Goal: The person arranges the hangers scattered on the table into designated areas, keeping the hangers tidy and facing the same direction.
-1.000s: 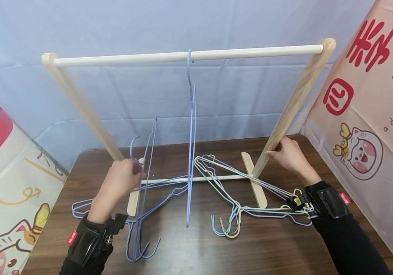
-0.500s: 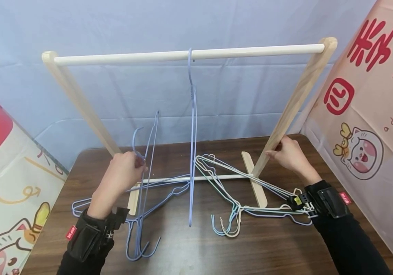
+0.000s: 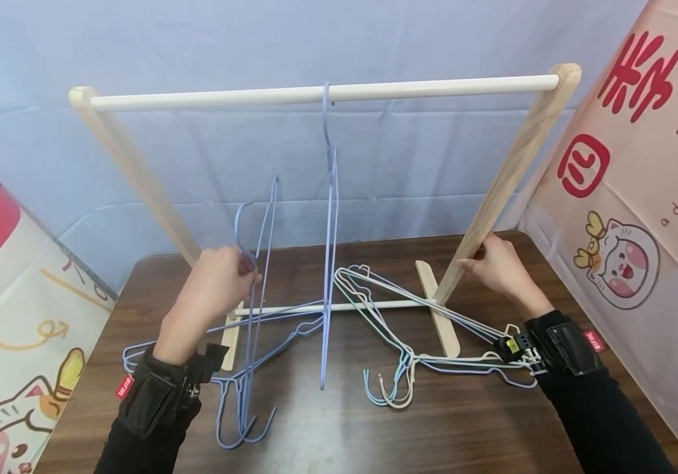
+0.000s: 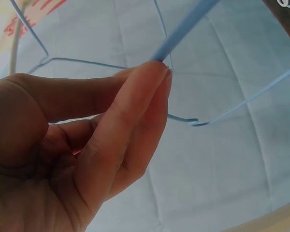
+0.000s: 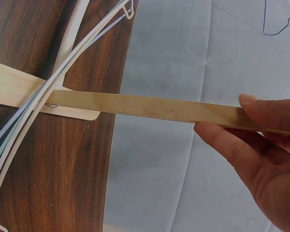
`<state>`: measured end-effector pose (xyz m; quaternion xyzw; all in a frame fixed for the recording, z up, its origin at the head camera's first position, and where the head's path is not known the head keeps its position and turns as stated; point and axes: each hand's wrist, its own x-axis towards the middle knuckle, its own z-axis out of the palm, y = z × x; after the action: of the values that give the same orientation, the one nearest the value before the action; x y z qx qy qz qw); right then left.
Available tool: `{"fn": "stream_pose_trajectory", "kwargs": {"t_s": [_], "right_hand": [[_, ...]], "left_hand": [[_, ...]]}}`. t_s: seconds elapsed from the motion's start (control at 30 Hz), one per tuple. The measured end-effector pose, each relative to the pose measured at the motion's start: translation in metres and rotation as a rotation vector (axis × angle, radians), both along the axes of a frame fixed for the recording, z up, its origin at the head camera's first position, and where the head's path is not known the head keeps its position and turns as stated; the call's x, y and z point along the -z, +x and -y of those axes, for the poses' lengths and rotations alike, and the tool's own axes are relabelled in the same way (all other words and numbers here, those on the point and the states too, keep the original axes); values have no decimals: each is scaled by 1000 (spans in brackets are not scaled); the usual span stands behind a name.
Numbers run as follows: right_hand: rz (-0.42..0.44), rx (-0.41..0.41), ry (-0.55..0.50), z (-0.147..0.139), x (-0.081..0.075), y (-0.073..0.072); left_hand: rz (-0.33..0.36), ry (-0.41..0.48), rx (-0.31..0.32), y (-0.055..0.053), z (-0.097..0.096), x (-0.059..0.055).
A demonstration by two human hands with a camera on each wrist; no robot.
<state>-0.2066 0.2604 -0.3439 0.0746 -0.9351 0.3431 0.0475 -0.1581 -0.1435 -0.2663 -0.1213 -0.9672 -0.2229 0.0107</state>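
Observation:
My left hand [image 3: 211,289] pinches a blue wire clothes hanger [image 3: 272,217] just below its hook, holding it edge-on above the table left of centre. In the left wrist view, thumb and fingertips meet on the hanger's wire [image 4: 186,31]. A second blue hanger [image 3: 325,263] hangs by its hook from the middle of the white rod [image 3: 214,100]. My right hand [image 3: 501,266] grips the lower part of the rack's right wooden upright [image 3: 507,171]; the right wrist view has thumb and fingers on both sides of this upright [image 5: 154,107].
Several blue hangers [image 3: 291,342] lie on the table [image 3: 327,428] at left, hooks toward me. A stack of white, green and blue hangers [image 3: 413,359] lies at right, partly over the lower bar and near my right wrist. Cloth backdrops [image 3: 244,39] enclose the table.
My left hand has risen and moved slightly right, bringing the pinched hanger up toward the rod. The right hand stays on the upright, and the hanging hanger is nearly still.

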Motion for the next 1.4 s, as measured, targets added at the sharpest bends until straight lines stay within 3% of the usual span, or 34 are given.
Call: {"fn": "stream_pose_trajectory", "kwargs": {"t_s": [0.5,1.17,1.4], "right_hand": [[2,-1,0,0,0,0],[-23,-1,14,0,1,0],[-27,-1,4,0,1,0]], "left_hand": [[-79,-30,45,-3,-9,-16],[-69,11,30,-2,-20,-35],[-105,32,38,0,-24,-43]]}}
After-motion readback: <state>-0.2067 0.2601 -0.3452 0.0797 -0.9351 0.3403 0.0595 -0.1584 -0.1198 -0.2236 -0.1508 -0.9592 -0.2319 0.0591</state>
